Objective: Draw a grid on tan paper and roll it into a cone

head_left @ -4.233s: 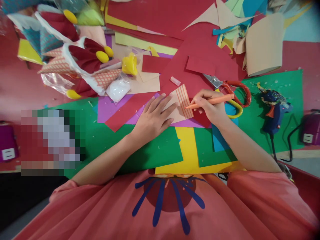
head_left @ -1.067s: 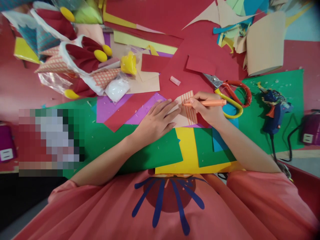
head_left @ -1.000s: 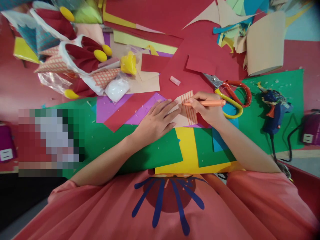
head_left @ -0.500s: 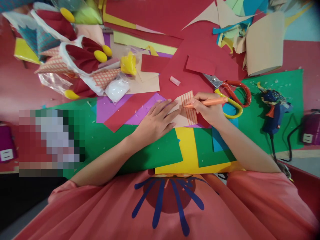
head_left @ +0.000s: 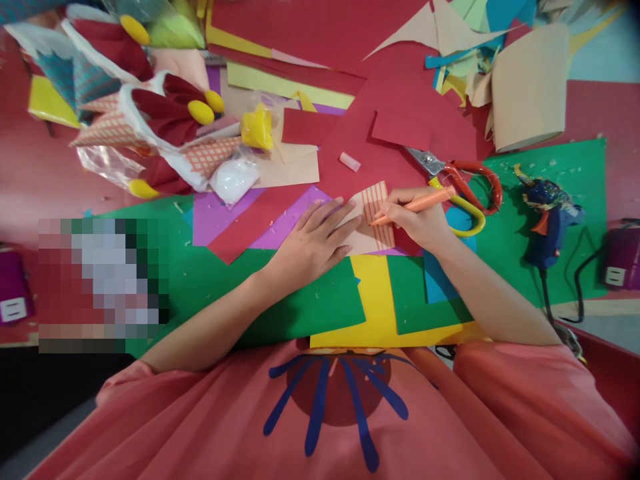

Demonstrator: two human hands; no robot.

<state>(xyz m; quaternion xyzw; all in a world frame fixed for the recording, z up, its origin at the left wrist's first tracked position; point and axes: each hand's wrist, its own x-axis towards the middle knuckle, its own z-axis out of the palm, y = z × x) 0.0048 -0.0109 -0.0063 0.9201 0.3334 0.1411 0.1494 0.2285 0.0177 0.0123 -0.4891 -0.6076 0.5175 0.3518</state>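
Observation:
My right hand (head_left: pixel 417 217) is closed around an orange marker (head_left: pixel 425 202), whose tip touches a small pale paper (head_left: pixel 357 237). Orange lines cross one another on the right part of that paper. Lying flat with its fingers spread, my left hand (head_left: pixel 313 243) covers the paper's left part. Beneath are purple paper (head_left: pixel 217 217) and a red strip (head_left: pixel 240 227). A pale pink marker cap (head_left: pixel 350 162) rests on red paper above the hands. Scissors (head_left: pixel 455 175) with red and yellow handles are just beyond my right hand.
A blue glue gun (head_left: pixel 547 233) with a cord lies on green paper at the right. Cone-shaped paper pieces (head_left: pixel 170 127) with yellow ovals fill the upper left, near a white bagged item (head_left: pixel 235 177). A beige paper roll (head_left: pixel 530 90) and scraps are at the upper right.
The marker tip has moved slightly down and right on the pale paper, and my right hand's fingers have shifted with it. My left hand stays in place.

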